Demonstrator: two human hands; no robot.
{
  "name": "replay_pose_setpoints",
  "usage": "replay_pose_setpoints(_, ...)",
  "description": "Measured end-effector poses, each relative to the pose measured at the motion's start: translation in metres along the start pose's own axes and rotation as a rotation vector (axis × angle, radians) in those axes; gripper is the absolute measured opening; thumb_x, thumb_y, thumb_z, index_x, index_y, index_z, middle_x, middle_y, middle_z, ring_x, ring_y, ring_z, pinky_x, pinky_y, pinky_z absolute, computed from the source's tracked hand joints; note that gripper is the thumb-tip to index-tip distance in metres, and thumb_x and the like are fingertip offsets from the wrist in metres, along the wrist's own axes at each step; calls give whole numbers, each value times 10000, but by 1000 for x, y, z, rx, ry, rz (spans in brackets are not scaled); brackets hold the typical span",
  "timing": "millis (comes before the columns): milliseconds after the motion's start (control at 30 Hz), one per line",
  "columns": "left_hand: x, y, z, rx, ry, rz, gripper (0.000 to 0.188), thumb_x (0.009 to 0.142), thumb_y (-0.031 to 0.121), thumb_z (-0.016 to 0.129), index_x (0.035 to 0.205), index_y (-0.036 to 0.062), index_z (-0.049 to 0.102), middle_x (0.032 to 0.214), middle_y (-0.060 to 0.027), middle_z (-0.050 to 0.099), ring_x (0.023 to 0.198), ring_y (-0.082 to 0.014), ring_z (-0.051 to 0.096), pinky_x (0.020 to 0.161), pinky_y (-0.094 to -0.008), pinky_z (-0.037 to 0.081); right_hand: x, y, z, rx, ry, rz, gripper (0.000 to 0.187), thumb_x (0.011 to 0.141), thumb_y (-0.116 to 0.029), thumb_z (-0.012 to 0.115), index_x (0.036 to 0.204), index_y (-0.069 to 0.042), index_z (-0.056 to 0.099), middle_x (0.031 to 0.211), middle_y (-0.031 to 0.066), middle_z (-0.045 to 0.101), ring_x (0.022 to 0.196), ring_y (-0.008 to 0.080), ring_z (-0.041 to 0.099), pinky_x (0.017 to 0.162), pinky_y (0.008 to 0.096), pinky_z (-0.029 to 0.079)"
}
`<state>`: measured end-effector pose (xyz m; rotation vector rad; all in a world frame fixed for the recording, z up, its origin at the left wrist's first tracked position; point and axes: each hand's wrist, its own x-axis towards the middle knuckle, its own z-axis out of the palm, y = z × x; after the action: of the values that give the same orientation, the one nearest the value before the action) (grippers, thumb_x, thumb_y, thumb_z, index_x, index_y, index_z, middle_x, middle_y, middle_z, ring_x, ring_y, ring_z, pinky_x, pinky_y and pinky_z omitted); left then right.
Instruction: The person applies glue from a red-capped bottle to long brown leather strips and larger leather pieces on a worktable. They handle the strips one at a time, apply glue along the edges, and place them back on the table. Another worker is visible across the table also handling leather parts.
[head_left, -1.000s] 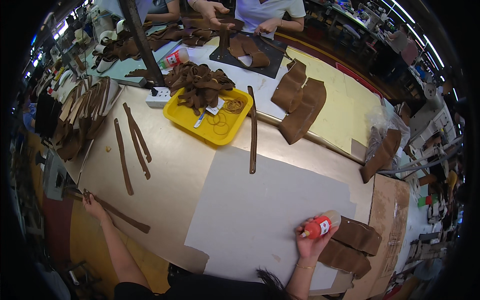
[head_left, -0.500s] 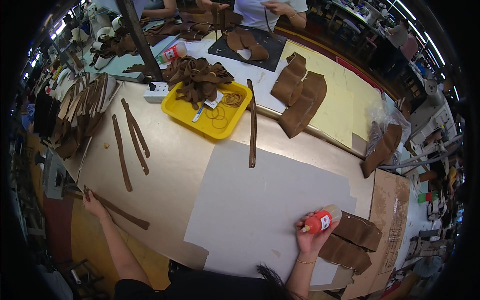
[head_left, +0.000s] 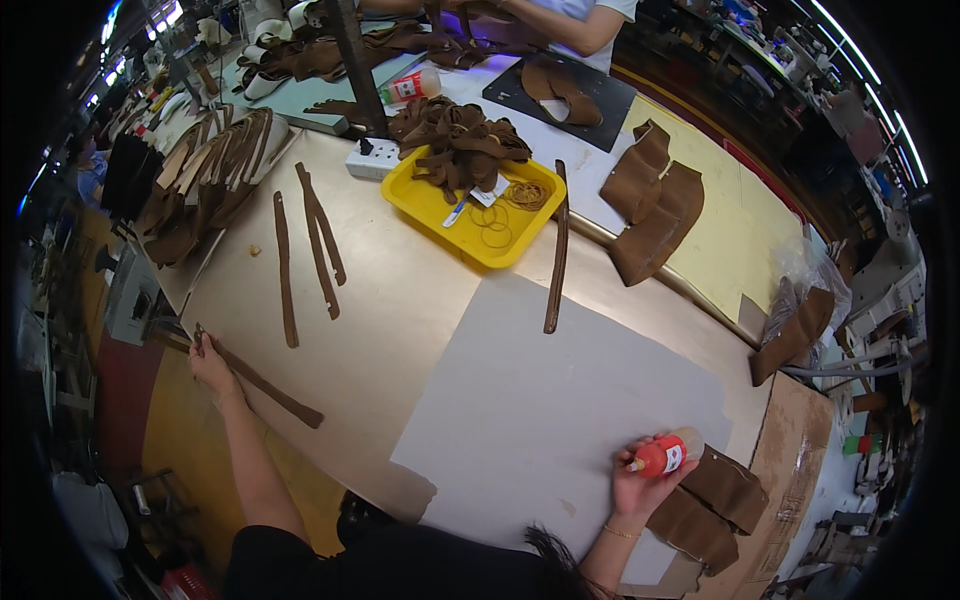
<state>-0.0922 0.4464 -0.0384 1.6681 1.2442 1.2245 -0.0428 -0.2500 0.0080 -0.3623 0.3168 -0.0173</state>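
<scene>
At the table's left front edge, my left hand [head_left: 212, 365] pinches one end of a long brown strip [head_left: 272, 389], whose other end lies on the tabletop. Closed around a squeeze bottle [head_left: 660, 457] with a red cap and a clear body is my right hand [head_left: 636, 492]; the bottle is tilted, its nozzle pointing left. Beside that hand lie brown curved pieces [head_left: 722, 492]. Farther left on the table are more brown strips [head_left: 286, 270], and another dark brown strip [head_left: 557, 265] lies by the yellow tray [head_left: 492, 254].
Piled brown strips [head_left: 465, 140] and rubber bands [head_left: 525, 195] fill part of the tray. A grey sheet [head_left: 540, 400] covers the middle. Behind stand a white power socket [head_left: 373, 160] and a metal post [head_left: 358, 70]. Across the table, a person's arm [head_left: 565, 22] reaches over brown pieces.
The whole view has shifted, so the table things appear farther right. Both my hands keep their grip, on the strip and the bottle. The person opposite has brought their arms lower and leftward.
</scene>
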Motion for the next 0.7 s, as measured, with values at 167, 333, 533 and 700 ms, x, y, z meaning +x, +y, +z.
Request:
replay_pose_setpoints(167,-5,-2,7,14,-17,5,214,969,189,555,999,-16,609,908,-38,648,823,-126,616,758,-278,475,-1,-3,-2,10,-57,12,641,831,-663,551,1118,-91,575,1016,74,639,943,212,596,795,398,453)
replay_pose_setpoints(333,9,-21,1,-163,10,23,241,968,212,557,989,-23,600,902,-48,654,830,-132,621,762,-280,476,2,-3,-7,23,-92,30,634,838,-653,548,1136,-94,574,1053,76,640,971,220,596,813,422,464)
replay_pose_setpoints(533,14,-20,5,-79,19,-3,258,962,209,567,1038,-38,572,908,-73,665,819,-141,634,743,-274,494,0,-2,-3,27,-58,-10,630,833,-663,542,1129,-109,588,1027,57,651,965,209,599,794,420,463)
replay_pose_setpoints(700,9,-20,3,-119,33,-28,245,969,206,558,1034,-30,565,896,-72,665,791,-143,637,725,-261,500,-1,-1,-4,17,-71,9,649,824,-680,539,1118,-104,594,1017,63,653,925,207,601,766,409,462)
